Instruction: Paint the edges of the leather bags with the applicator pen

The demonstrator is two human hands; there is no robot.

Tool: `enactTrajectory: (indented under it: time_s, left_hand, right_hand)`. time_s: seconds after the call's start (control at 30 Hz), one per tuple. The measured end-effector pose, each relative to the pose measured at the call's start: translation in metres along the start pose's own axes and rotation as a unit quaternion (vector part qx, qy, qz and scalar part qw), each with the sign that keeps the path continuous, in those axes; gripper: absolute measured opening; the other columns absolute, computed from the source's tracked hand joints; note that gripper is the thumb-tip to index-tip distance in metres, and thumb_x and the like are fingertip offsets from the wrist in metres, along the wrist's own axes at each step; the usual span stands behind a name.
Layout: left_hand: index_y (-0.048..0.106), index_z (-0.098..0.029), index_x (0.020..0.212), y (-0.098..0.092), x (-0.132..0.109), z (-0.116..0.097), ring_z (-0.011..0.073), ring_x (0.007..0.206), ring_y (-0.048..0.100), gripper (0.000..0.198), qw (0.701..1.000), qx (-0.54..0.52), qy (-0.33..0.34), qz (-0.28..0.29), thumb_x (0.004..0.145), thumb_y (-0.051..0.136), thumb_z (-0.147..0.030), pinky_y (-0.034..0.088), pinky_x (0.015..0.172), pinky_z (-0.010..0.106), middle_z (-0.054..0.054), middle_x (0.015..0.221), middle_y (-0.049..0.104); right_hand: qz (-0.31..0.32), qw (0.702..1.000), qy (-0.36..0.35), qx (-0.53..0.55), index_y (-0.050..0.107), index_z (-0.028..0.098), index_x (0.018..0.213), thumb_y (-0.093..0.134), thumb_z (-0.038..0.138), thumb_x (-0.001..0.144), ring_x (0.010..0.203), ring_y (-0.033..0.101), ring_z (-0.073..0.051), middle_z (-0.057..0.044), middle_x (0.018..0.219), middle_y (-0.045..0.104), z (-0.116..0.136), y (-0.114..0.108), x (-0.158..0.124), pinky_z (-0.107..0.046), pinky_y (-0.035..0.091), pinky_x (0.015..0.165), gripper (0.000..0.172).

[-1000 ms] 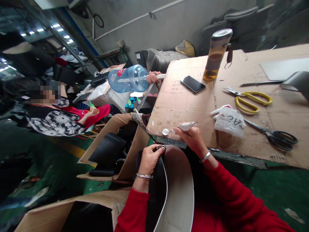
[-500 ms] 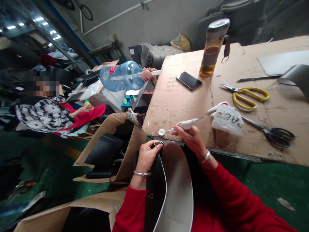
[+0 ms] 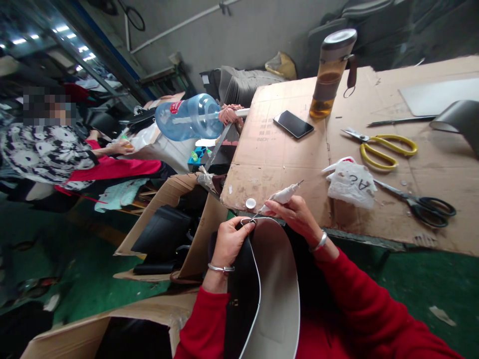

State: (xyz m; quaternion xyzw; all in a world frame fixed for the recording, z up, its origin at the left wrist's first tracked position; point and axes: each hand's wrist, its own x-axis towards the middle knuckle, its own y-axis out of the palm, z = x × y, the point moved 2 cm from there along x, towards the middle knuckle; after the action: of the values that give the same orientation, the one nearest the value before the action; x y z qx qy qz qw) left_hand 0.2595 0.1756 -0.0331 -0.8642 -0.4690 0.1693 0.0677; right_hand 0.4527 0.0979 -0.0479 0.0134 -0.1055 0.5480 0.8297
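My left hand (image 3: 229, 242) is closed on the top edge of a curved black and grey bag panel (image 3: 275, 289) that rests in my lap. A small metal ring (image 3: 248, 221) sits at that edge by my fingertips. My right hand (image 3: 297, 214) pinches a white pen-shaped applicator (image 3: 280, 196), its tip down at the ring. A small white cap (image 3: 250, 203) lies on the cardboard-covered table (image 3: 284, 154) just above the panel.
On the table lie a phone (image 3: 293, 124), a bottle of amber drink (image 3: 329, 70), yellow scissors (image 3: 383, 147), black scissors (image 3: 422, 203) and a white plastic bag (image 3: 352, 183). Open cardboard boxes (image 3: 172, 219) stand to the left. Another person in a patterned top (image 3: 48, 154) works at far left.
My right hand has brought the applicator's tip from the white cap down to the ring on the panel. The person at left has shifted away to the left.
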Motion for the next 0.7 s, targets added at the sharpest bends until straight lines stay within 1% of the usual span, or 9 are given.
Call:
enactTrajectory:
  time_s: [0.1, 0.23, 0.4, 0.5, 0.6, 0.7]
  left_hand:
    - [0.081, -0.016, 0.085, 0.001, -0.001, 0.001, 0.0201, 0.075, 0.068, 0.023, 1.000, -0.008, 0.001, 0.000, 0.074, 0.081, -0.036, 0.050, 0.074, 0.028, 0.004, 0.082, 0.078]
    - [0.081, -0.016, 0.084, 0.001, -0.001, 0.004, 0.0204, 0.076, 0.067, 0.022, 1.000, -0.006, 0.011, -0.003, 0.076, 0.079, -0.037, 0.050, 0.073, 0.028, 0.004, 0.081, 0.078]
    - [0.081, -0.017, 0.084, 0.001, -0.003, 0.003, 0.0212, 0.078, 0.068, 0.020, 0.999, 0.028, 0.030, 0.007, 0.078, 0.077, -0.036, 0.050, 0.075, 0.029, 0.004, 0.081, 0.077]
    - [0.080, -0.018, 0.081, 0.003, -0.005, 0.001, 0.0211, 0.077, 0.067, 0.017, 0.998, 0.050, 0.040, 0.015, 0.077, 0.076, -0.034, 0.049, 0.074, 0.029, 0.003, 0.078, 0.076]
    - [0.078, -0.017, 0.076, 0.005, -0.005, 0.002, 0.0197, 0.073, 0.064, 0.015, 0.998, 0.045, 0.030, 0.021, 0.075, 0.076, -0.033, 0.047, 0.072, 0.028, 0.002, 0.073, 0.073]
    - [0.076, -0.017, 0.074, 0.001, -0.002, 0.005, 0.0173, 0.069, 0.060, 0.016, 1.000, 0.022, 0.009, 0.015, 0.074, 0.076, -0.033, 0.045, 0.069, 0.027, 0.001, 0.070, 0.069]
  right_hand:
    - [0.013, 1.000, -0.005, -0.020, 0.073, 0.018, 0.082, 0.066, 0.051, 0.093, 0.068, 0.070, -0.021, -0.004, 0.076, 0.075, -0.002, 0.001, 0.000, -0.029, 0.054, 0.063, 0.036]
    - [0.014, 0.999, 0.000, -0.050, 0.074, 0.017, 0.081, 0.065, 0.051, 0.094, 0.065, 0.068, -0.020, -0.004, 0.073, 0.074, -0.002, 0.000, 0.001, -0.028, 0.051, 0.061, 0.038]
    - [0.041, 0.994, -0.014, -0.100, 0.071, 0.017, 0.067, 0.062, 0.049, 0.096, 0.060, 0.064, -0.016, -0.002, 0.064, 0.070, 0.006, -0.001, 0.004, -0.024, 0.044, 0.057, 0.044]
    - [0.047, 0.992, -0.008, -0.117, 0.070, 0.018, 0.065, 0.061, 0.047, 0.096, 0.056, 0.062, -0.014, -0.001, 0.061, 0.069, 0.008, -0.001, 0.005, -0.024, 0.041, 0.054, 0.043]
    - [0.045, 0.993, 0.003, -0.111, 0.070, 0.018, 0.068, 0.061, 0.045, 0.096, 0.056, 0.061, -0.014, -0.001, 0.061, 0.069, 0.007, -0.001, 0.005, -0.023, 0.040, 0.054, 0.040]
    - [0.025, 0.997, 0.017, -0.070, 0.069, 0.017, 0.069, 0.061, 0.047, 0.097, 0.058, 0.063, -0.015, -0.002, 0.063, 0.069, 0.005, 0.000, 0.005, -0.024, 0.043, 0.055, 0.041]
